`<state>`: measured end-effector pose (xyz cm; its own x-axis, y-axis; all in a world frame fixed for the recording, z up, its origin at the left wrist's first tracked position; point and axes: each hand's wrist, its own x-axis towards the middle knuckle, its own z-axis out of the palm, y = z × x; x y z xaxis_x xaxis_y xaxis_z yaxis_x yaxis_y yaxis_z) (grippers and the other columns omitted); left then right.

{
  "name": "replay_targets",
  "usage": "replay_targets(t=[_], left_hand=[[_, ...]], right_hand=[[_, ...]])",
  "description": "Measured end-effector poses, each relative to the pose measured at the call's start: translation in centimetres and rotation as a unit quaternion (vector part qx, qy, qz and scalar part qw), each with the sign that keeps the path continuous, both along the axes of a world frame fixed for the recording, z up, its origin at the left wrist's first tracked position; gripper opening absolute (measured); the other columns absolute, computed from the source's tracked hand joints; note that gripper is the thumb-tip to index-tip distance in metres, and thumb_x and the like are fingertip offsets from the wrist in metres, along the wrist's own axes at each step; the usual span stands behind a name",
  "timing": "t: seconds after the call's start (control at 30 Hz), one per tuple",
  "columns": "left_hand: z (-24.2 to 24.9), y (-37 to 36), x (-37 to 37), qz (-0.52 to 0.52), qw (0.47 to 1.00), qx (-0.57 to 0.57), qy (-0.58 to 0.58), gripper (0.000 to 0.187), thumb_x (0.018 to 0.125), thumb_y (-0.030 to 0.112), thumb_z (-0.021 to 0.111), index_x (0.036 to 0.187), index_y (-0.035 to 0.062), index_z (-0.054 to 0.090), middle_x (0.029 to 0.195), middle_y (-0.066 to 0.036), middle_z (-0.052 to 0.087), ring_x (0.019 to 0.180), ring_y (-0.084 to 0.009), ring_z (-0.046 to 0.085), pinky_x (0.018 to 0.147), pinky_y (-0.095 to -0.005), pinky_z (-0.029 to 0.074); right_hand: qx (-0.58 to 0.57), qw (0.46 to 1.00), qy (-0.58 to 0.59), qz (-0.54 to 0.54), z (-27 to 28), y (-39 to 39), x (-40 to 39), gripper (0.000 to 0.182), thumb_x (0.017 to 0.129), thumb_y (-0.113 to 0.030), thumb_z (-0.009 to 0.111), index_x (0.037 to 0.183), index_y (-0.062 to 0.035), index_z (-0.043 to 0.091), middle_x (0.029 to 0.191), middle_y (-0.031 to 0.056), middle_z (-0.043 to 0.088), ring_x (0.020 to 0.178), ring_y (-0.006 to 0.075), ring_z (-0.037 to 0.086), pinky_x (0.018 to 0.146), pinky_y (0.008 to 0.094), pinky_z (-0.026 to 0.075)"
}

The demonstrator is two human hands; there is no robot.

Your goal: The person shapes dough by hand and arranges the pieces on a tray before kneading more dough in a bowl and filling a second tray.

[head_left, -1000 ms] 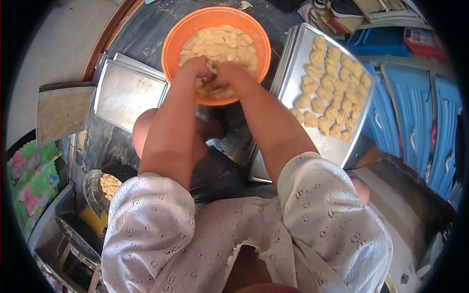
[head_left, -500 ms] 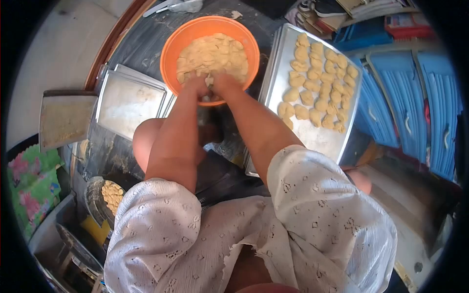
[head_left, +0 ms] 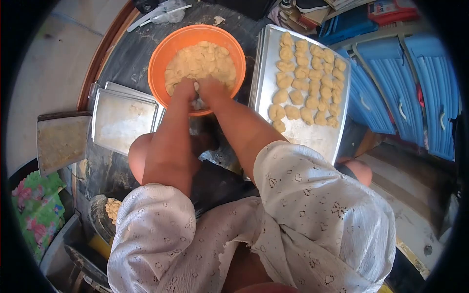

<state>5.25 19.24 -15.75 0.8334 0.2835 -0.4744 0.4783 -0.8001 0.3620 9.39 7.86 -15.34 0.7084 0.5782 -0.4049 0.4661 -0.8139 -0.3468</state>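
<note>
An orange basin (head_left: 239,54) between my legs holds a broad mass of pale yellow dough (head_left: 200,58) with a lumpy, folded surface. My left hand (head_left: 184,90) and my right hand (head_left: 212,88) are side by side at the near part of this dough. Both look closed, with knuckles pressed down into it and most fingers hidden. A small pale bit shows between the two hands. To the right, a metal tray (head_left: 305,139) carries rows of shaped dough pieces (head_left: 301,72), several of them touching.
Baking trays (head_left: 122,117) lie stacked left of the basin, beside another worn tray (head_left: 61,141). A pan (head_left: 97,215) with small pale pieces stands at lower left. A plastic bag (head_left: 171,12) lies at the top. Blue pleated covers (head_left: 400,83) hang at the right.
The whole view has shifted, so the basin and tray appear further left. Both hands have pushed slightly forward into the dough, staying close together.
</note>
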Motion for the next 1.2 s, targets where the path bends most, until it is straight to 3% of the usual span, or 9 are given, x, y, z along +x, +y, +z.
replay_targets(t=[0.17, 0.4, 0.53, 0.73, 0.8, 0.97, 1.07, 1.13, 1.2], left_hand=[[3.4, 2.8, 2.2, -0.082, 0.993, -0.086, -0.004, 0.045, 0.057, 0.019, 0.075, 0.1, 0.0055, 0.067, 0.094, -0.015, 0.068, 0.091, -0.0278, 0.065, 0.079, -0.0367, 0.05], [19.4, -1.2, -1.0, -0.016, 0.98, -0.194, -0.035, 0.048, 0.058, 0.017, 0.074, 0.103, 0.0027, 0.062, 0.094, -0.015, 0.065, 0.09, -0.027, 0.063, 0.081, -0.0361, 0.049], [23.7, -11.1, -7.2, -0.103, 0.945, -0.176, -0.258, 0.041, 0.06, 0.01, 0.073, 0.098, 0.0038, 0.059, 0.097, -0.014, 0.056, 0.094, -0.0302, 0.057, 0.083, -0.0373, 0.045], [19.5, -24.2, -10.6, -0.197, 0.915, -0.21, -0.284, 0.042, 0.065, 0.008, 0.073, 0.103, 0.0057, 0.055, 0.104, -0.017, 0.05, 0.097, -0.0363, 0.054, 0.084, -0.0409, 0.045], [16.7, -26.7, -10.9, -0.223, 0.925, -0.186, -0.244, 0.042, 0.067, 0.013, 0.073, 0.104, 0.0077, 0.055, 0.108, -0.015, 0.049, 0.098, -0.0351, 0.054, 0.084, -0.0421, 0.047], [16.1, -28.0, -12.0, -0.278, 0.925, -0.059, -0.253, 0.046, 0.072, 0.024, 0.072, 0.112, 0.0096, 0.054, 0.114, -0.014, 0.048, 0.106, -0.0342, 0.051, 0.084, -0.044, 0.049], [16.7, -26.2, -11.6, -0.297, 0.925, -0.097, -0.218, 0.05, 0.077, 0.026, 0.07, 0.121, 0.0081, 0.053, 0.122, -0.017, 0.046, 0.111, -0.0357, 0.048, 0.094, -0.0418, 0.043], [16.5, -25.1, -11.0, -0.278, 0.908, -0.249, -0.192, 0.05, 0.081, 0.027, 0.068, 0.124, 0.0067, 0.052, 0.124, -0.018, 0.045, 0.114, -0.0351, 0.047, 0.099, -0.0395, 0.038], [16.2, -24.3, -10.9, -0.263, 0.9, -0.296, -0.182, 0.048, 0.083, 0.027, 0.066, 0.125, 0.0063, 0.053, 0.127, -0.018, 0.045, 0.12, -0.0332, 0.045, 0.102, -0.0375, 0.036]], right_hand=[[0.107, 0.993, -0.014, -0.054, 1.9, -0.1, 0.9, 0.029, 0.079, -0.017, 0.062, 0.108, -0.0119, 0.06, 0.114, 0.0187, 0.054, 0.102, 0.0365, 0.057, 0.086, 0.0445, 0.048], [0.313, 0.945, -0.06, -0.076, 14.5, -6.3, -1.2, 0.038, 0.068, -0.014, 0.074, 0.102, -0.0108, 0.059, 0.104, 0.0149, 0.056, 0.098, 0.0366, 0.058, 0.082, 0.0426, 0.048], [0.379, 0.919, -0.101, -0.025, 20.3, -16.8, -5.2, 0.035, 0.067, -0.008, 0.07, 0.1, -0.0088, 0.057, 0.102, 0.0143, 0.054, 0.091, 0.0367, 0.057, 0.074, 0.044, 0.048], [0.271, 0.946, -0.175, -0.037, 18.8, -30.0, -10.1, 0.038, 0.065, 0.0, 0.065, 0.101, -0.0085, 0.055, 0.104, 0.0139, 0.053, 0.096, 0.0363, 0.055, 0.076, 0.0431, 0.048], [0.183, 0.967, -0.161, -0.072, 16.3, -32.5, -11.4, 0.042, 0.065, 0.001, 0.064, 0.104, -0.0093, 0.054, 0.109, 0.0138, 0.052, 0.103, 0.0359, 0.051, 0.078, 0.0434, 0.047], [0.197, 0.951, -0.232, -0.053, 15.1, -35.2, -12.1, 0.047, 0.066, -0.005, 0.064, 0.111, -0.0108, 0.054, 0.117, 0.0133, 0.051, 0.109, 0.0338, 0.048, 0.089, 0.0386, 0.043], [0.294, 0.949, -0.108, -0.035, 14.2, -37.0, -9.9, 0.045, 0.068, -0.009, 0.065, 0.113, -0.01, 0.056, 0.118, 0.0143, 0.052, 0.108, 0.0324, 0.05, 0.088, 0.0377, 0.044], [0.332, 0.925, 0.107, -0.152, 14.5, -36.9, -8.8, 0.043, 0.07, -0.01, 0.067, 0.111, -0.0088, 0.057, 0.112, 0.0173, 0.056, 0.104, 0.0318, 0.054, 0.087, 0.038, 0.044], [0.363, 0.917, 0.091, -0.139, 15.2, -36.6, -8.4, 0.038, 0.072, -0.01, 0.067, 0.109, -0.0059, 0.057, 0.101, 0.0174, 0.061, 0.097, 0.028, 0.058, 0.085, 0.0353, 0.046]])
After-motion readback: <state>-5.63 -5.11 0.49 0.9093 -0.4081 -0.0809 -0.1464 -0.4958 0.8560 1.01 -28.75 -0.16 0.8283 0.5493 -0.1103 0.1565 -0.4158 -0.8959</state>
